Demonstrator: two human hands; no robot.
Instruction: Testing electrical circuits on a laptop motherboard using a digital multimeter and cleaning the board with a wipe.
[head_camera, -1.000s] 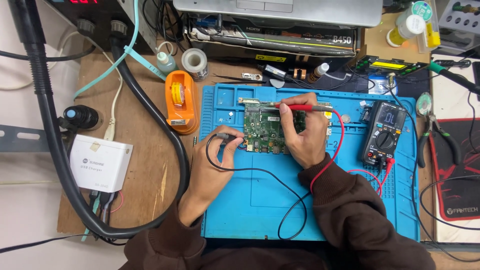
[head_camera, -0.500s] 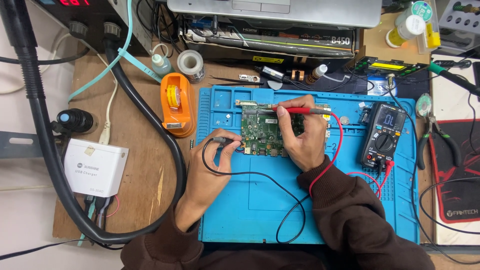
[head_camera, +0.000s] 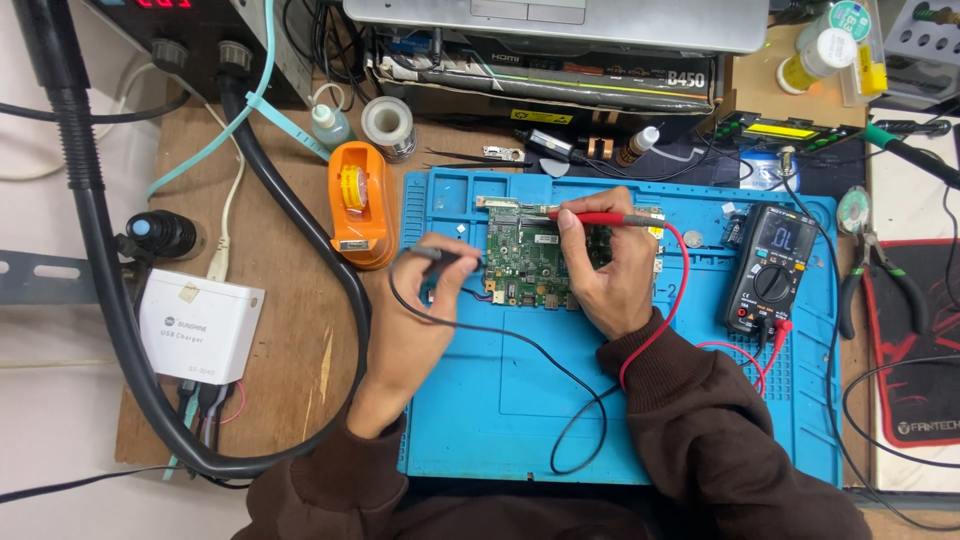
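The board (head_camera: 535, 262) lies near the mat's (head_camera: 500, 420) top edge. The left hand (head_camera: 425, 320) pinches the black probe (head_camera: 440, 254), the right hand (head_camera: 610, 265) the red probe (head_camera: 600, 218). Both tips should sit steady on their pads while the meter (head_camera: 772, 272) settles.

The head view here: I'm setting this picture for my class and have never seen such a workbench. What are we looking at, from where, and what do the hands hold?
The camera sits on the person's head and looks straight down at a wooden bench. On it lies a blue work mat with a green circuit board on top. The left hand holds a black test probe at the board's left edge; the right hand holds a red probe over the board. Both leads run toward a black multimeter on the right. Left of the mat stand an orange tape dispenser and a white charger box; pliers lie at the far right.
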